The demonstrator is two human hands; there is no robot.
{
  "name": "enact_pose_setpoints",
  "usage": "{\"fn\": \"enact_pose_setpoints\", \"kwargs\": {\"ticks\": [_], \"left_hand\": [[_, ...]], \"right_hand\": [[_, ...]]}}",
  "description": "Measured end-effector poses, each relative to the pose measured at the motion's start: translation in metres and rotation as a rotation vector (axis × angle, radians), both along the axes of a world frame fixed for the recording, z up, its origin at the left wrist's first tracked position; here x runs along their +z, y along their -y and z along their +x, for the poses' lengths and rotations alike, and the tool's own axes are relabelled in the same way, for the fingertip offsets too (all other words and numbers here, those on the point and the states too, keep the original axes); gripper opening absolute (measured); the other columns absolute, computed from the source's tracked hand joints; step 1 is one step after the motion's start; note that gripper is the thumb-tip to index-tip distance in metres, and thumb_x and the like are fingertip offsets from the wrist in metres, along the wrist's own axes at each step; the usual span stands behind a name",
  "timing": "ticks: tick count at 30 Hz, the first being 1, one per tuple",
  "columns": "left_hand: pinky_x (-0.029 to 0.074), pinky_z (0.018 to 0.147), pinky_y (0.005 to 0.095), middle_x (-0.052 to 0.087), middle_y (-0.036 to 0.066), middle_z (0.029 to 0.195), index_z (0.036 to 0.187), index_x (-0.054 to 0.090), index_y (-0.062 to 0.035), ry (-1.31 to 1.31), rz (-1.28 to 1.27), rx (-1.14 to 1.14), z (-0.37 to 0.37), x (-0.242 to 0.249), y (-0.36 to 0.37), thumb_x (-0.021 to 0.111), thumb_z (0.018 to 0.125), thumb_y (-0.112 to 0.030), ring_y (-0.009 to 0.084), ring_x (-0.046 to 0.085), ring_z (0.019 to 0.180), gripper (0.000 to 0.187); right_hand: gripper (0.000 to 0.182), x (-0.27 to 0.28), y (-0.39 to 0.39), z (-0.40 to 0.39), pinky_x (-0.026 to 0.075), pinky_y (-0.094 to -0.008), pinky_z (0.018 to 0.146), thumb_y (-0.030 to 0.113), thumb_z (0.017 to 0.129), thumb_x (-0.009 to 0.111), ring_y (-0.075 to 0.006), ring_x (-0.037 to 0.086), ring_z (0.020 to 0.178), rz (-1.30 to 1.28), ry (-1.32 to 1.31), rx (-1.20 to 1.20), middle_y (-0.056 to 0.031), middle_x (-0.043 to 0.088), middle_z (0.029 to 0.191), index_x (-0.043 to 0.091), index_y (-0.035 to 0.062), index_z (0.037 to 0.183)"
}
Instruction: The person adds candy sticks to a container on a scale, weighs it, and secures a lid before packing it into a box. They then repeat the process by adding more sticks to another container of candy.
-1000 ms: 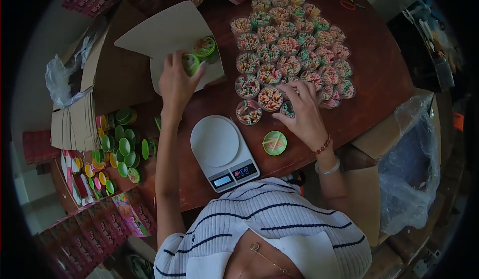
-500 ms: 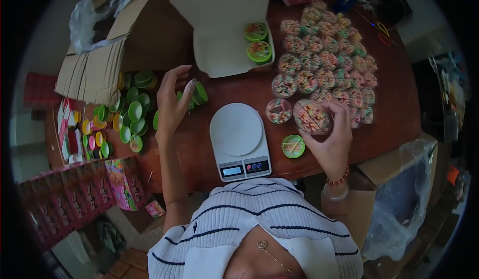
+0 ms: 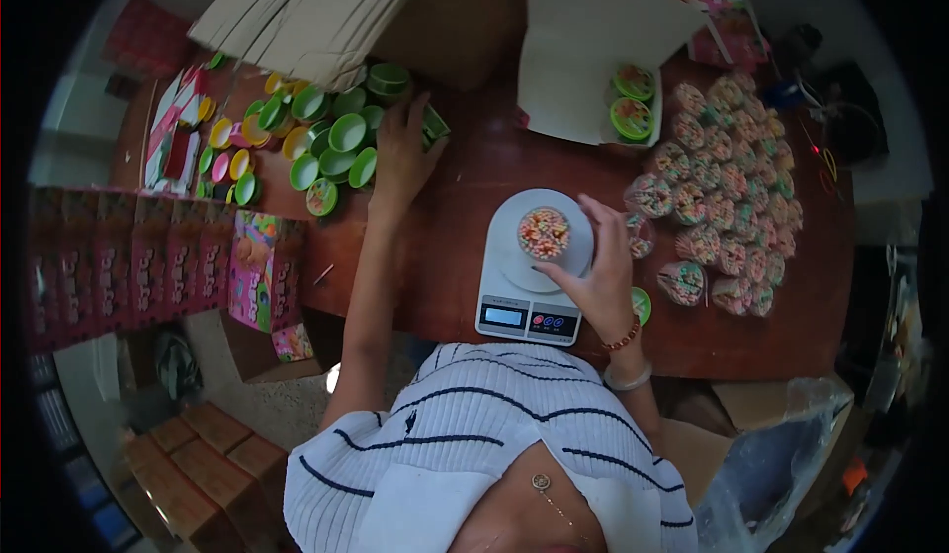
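White plastic forms the scale [image 3: 542, 200] on the brown bench [image 3: 455, 256], and a clear cup of coloured sticks [image 3: 544, 234] stands on its round plate. The right hand [image 3: 598, 271] curves around the cup's right side, its grip spread wide: thumb near the lower edge, fingers to the right with a gap between. Whether the thumb touches the cup I cannot tell.

The left hand [image 3: 400, 153] reaches beside a heap of green lids [image 3: 346, 133], fingers near a green piece [image 3: 433, 123]; whether its grip has hold of anything cannot be told. Yellow lids [image 3: 219, 134] and pink ones lie farther left, near a row of pink packets [image 3: 148, 256].

An open white box [image 3: 583, 69] at the back holds two green tubs [image 3: 633, 116]. To the right, many filled cups [image 3: 727, 187] stand close together. Another cup [image 3: 641, 237] sits just beside the right hand's fingers, and a green dish [image 3: 643, 306] is partly hidden by the wrist.
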State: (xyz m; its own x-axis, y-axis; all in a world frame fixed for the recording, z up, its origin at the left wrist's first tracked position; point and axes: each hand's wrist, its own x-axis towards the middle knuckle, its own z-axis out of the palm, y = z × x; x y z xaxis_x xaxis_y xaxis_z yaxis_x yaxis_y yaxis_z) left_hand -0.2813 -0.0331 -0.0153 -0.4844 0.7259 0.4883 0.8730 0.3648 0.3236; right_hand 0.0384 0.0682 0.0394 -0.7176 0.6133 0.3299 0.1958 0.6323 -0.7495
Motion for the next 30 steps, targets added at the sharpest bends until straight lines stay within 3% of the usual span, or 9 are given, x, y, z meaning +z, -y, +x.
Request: {"fn": "enact_pose_setpoints", "kwargs": {"ticks": [7, 10, 11, 15, 18, 22, 25, 27, 30], "left_hand": [[0.050, 0.102, 0.0480, 0.069, 0.022, 0.119, 0.129, 0.065, -0.0023, -0.037, 0.290, 0.513, -0.077, 0.025, 0.106, 0.073, 0.088, -0.010, 0.0412, 0.063, 0.118, 0.043], [0.056, 0.095, 0.0456, 0.071, 0.024, 0.124, 0.132, 0.064, 0.0021, 0.288, -0.039, 0.650, -0.160, -0.013, 0.144, 0.077, 0.085, -0.022, 0.0392, 0.070, 0.112, 0.054], [0.055, 0.094, 0.0412, 0.073, 0.019, 0.119, 0.134, 0.060, 0.0024, 0.385, -0.028, 0.483, -0.247, -0.090, 0.177, 0.077, 0.088, -0.021, 0.0309, 0.070, 0.108, 0.054], [0.055, 0.093, 0.0437, 0.071, 0.023, 0.125, 0.140, 0.058, -0.0022, 0.431, -0.347, 0.639, -0.261, -0.066, 0.153, 0.079, 0.088, -0.034, 0.0331, 0.071, 0.110, 0.064], [0.054, 0.094, 0.0526, 0.063, 0.035, 0.130, 0.143, 0.053, -0.0056, 0.271, -0.296, 0.660, -0.249, -0.047, 0.156, 0.083, 0.080, -0.046, 0.0473, 0.064, 0.118, 0.081], [0.054, 0.096, 0.0513, 0.058, 0.031, 0.132, 0.144, 0.054, -0.0073, -0.027, -0.149, 0.730, -0.174, 0.025, 0.148, 0.089, 0.077, -0.040, 0.0493, 0.064, 0.112, 0.082], [0.052, 0.100, 0.0470, 0.057, 0.026, 0.134, 0.146, 0.052, -0.0057, -0.054, 0.038, 0.429, -0.107, 0.072, 0.136, 0.089, 0.080, -0.030, 0.0409, 0.064, 0.115, 0.080], [0.050, 0.104, 0.0414, 0.057, 0.020, 0.134, 0.147, 0.052, -0.0037, 0.527, 0.387, 0.078, -0.038, 0.093, 0.112, 0.085, 0.084, -0.021, 0.0324, 0.061, 0.120, 0.073], [0.049, 0.105, 0.0381, 0.058, 0.011, 0.135, 0.142, 0.057, -0.0036, 0.340, 0.104, -0.050, 0.021, 0.102, 0.104, 0.081, 0.078, -0.011, 0.0259, 0.062, 0.120, 0.068]], "right_hand": [[0.072, 0.006, -0.004, 0.058, 0.052, -0.0357, 0.107, -0.010, 0.080, 0.081, -0.0210, 0.064, 0.119, -0.264, -0.067, -0.260, -0.0127, 0.062, 0.130, 0.053, 0.0015, 0.145], [0.053, 0.002, -0.012, 0.066, 0.052, -0.0312, 0.100, -0.008, 0.089, 0.074, -0.0176, 0.064, 0.114, -0.329, -0.124, -0.316, -0.0107, 0.065, 0.125, 0.059, 0.0006, 0.139], [0.050, 0.005, -0.014, 0.065, 0.054, -0.0314, 0.094, -0.007, 0.087, 0.076, -0.0175, 0.066, 0.110, -0.275, -0.094, -0.328, -0.0100, 0.067, 0.120, 0.062, 0.0014, 0.134], [0.038, 0.015, -0.010, 0.052, 0.056, -0.0309, 0.085, -0.006, 0.085, 0.077, -0.0173, 0.070, 0.100, -0.151, -0.086, -0.336, -0.0081, 0.072, 0.107, 0.070, 0.0025, 0.121], [0.033, 0.014, -0.003, 0.047, 0.055, -0.0322, 0.085, -0.004, 0.084, 0.079, -0.0188, 0.072, 0.097, -0.103, -0.063, -0.332, -0.0083, 0.074, 0.104, 0.071, 0.0028, 0.116], [0.032, 0.006, 0.001, 0.052, 0.055, -0.0338, 0.086, -0.001, 0.083, 0.081, -0.0209, 0.074, 0.097, -0.069, -0.028, -0.301, -0.0094, 0.075, 0.106, 0.072, 0.0033, 0.113], [0.032, 0.001, 0.001, 0.050, 0.056, -0.0350, 0.086, 0.000, 0.084, 0.080, -0.0223, 0.074, 0.098, -0.120, -0.033, -0.278, -0.0095, 0.075, 0.106, 0.072, 0.0038, 0.115], [0.031, -0.001, 0.004, 0.045, 0.056, -0.0355, 0.087, 0.000, 0.084, 0.080, -0.0234, 0.073, 0.098, -0.131, -0.037, -0.268, -0.0097, 0.075, 0.105, 0.072, 0.0041, 0.114], [0.029, 0.006, 0.006, 0.034, 0.056, -0.0363, 0.088, -0.001, 0.084, 0.079, -0.0256, 0.073, 0.098, -0.040, -0.026, -0.213, -0.0101, 0.074, 0.104, 0.073, 0.0046, 0.112]]}}
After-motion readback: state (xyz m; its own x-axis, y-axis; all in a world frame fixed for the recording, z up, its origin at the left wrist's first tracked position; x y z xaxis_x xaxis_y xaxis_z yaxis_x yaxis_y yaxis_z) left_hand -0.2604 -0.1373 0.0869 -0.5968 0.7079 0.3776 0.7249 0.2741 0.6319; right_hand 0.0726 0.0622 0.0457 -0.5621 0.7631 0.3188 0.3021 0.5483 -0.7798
